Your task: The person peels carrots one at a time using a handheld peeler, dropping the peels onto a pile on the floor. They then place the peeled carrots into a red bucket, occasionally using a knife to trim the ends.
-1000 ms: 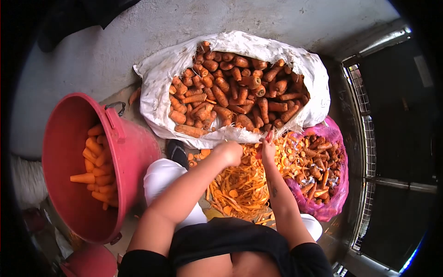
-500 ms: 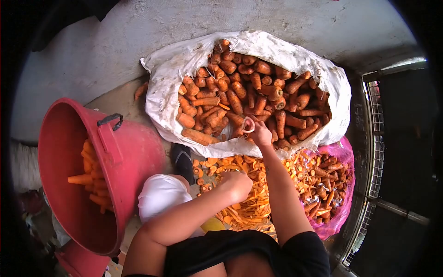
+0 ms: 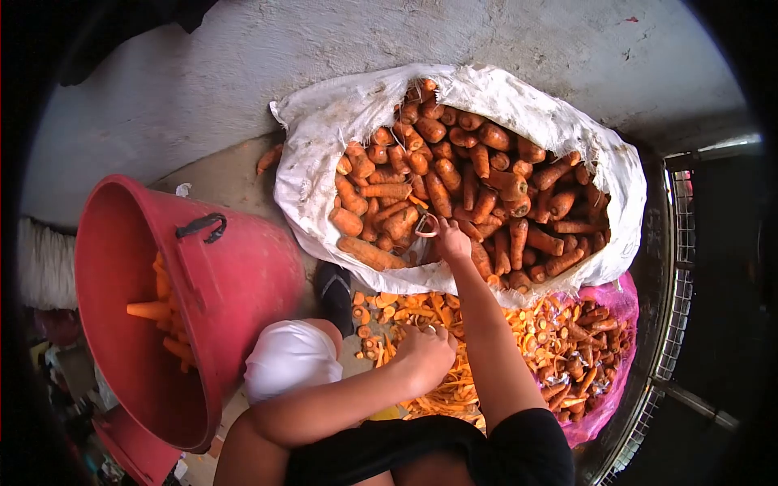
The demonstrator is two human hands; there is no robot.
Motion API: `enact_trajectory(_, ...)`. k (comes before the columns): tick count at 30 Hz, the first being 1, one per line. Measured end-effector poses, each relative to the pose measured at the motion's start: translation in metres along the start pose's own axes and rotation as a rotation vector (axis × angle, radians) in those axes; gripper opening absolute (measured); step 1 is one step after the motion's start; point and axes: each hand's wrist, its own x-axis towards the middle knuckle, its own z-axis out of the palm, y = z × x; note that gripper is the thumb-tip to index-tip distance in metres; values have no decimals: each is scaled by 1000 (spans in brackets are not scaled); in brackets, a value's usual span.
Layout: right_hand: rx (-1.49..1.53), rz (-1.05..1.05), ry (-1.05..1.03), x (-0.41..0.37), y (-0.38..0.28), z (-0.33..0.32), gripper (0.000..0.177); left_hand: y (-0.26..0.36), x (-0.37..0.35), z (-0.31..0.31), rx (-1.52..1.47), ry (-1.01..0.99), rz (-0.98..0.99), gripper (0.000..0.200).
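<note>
My right hand [image 3: 455,242] reaches into the open white sack [image 3: 308,162] and is closed around a pale, loop-shaped peeler [image 3: 427,225]. Its fingers are over the unpeeled carrots [image 3: 442,193], and whether they touch one is hard to see. Lower down, my left hand [image 3: 427,356] is closed above a pile of orange peelings and cut carrot ends [image 3: 442,389]. A small pale bit shows at its fingertips, but what it grips is hidden.
A big red tub [image 3: 251,267] lies tilted at my left with peeled carrots [image 3: 166,312] inside. At the right a pink mesh bag [image 3: 620,356] has carrots and scraps around it. A wall [image 3: 348,40] stands behind the sack, and a dark mesh-edged gate [image 3: 681,267] is on the right.
The view has shifted, so the sack and tub appear further right and slightly lower. My right hand stays in the sack with the peeler now turned; my left hand remains over the peelings.
</note>
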Motion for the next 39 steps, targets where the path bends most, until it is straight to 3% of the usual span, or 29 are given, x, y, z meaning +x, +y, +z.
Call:
enact_trajectory(5, -50, 28, 56, 8, -10, 17, 39, -2, 1, 6, 58, 94, -22, 43)
enact_trajectory(12, 13, 67, -11, 2, -12, -9, 50, -3, 5, 3, 161, 88, -71, 42)
enact_trajectory(13, 98, 175, -117, -1, -17, -26, 52, -4, 6, 0, 157, 66, -73, 42)
enact_trajectory(14, 183, 237, -56, -10, -20, -40, 49, -3, 6, -1, 152, 44, -72, 42)
enact_trajectory(16, 550, -12, 41, -19, 7, -46, 43, -1, 10, -2, 103, -42, -105, 42)
enact_trajectory(17, 857, 139, -219, -27, 15, -61, 38, -2, 11, -8, 73, -112, -113, 41)
enact_trajectory(19, 1187, 105, -264, -61, 20, -82, 33, -3, 14, -8, 59, -175, -139, 37)
enact_trajectory(20, 1229, 180, -398, -77, 27, -97, 32, -5, 18, -4, 71, -170, -159, 35)
enact_trajectory(22, 1483, 181, -382, -119, 19, -119, 34, -13, 14, -28, 36, -176, -258, 28)
enact_trajectory(24, 1782, 112, -278, -170, 2, -146, 44, -28, 12, -24, -96, 228, -318, 40)
enact_trajectory(26, 2056, 26, -312, -207, -3, -152, 47, -29, 10, -54, -340, 293, -408, 65)
enact_trajectory(27, 2148, -54, -370, -222, 2, -146, 50, -27, 19, -51, -523, 474, -397, 73)
enact_trajectory(28, 2205, -122, -300, -240, -10, -155, 51, -28, 28, -54, -816, 350, -401, 76)
enact_trajectory(30, 2245, -136, -164, -278, -27, -170, 52, -6, 43, -33, -1626, 361, -198, 79)
enact_trajectory(32, 2182, -70, -93, -299, -22, -166, 52, 19, 40, -21, -1934, 88, 179, 83)
enact_trajectory(33, 2152, -38, -60, -309, -23, -167, 51, 30, 40, -18, -1949, 93, 172, 76)
enact_trajectory(36, 1630, 145, 176, -339, -27, -189, 47, 51, 37, -12, -1942, 141, 95, 64)
enact_trajectory(39, 1366, 172, 407, -358, -15, -186, 47, 60, 47, 4, -1755, 302, 115, 57)
